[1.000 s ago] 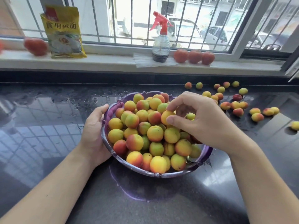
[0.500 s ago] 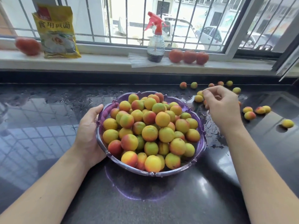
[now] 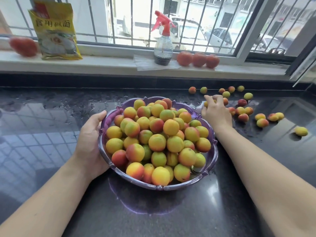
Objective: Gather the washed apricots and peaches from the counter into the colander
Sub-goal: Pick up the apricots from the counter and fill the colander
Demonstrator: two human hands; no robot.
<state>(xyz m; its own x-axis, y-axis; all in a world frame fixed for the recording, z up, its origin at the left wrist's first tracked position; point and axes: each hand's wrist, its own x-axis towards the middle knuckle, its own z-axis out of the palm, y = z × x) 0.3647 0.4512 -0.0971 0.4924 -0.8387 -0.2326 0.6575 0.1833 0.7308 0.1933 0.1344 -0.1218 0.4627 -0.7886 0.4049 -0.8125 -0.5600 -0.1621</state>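
While the left hand cups the purple colander heaped with fruit, the right hand, at 2 o'clock from it, curls around a yellow apricot; some seventeen loose fruits dot the worktop. Three tomatoes line the windowsill.

Left hand lies cupped, thumb up; right hand reaches out ahead with its fingers curled downward.
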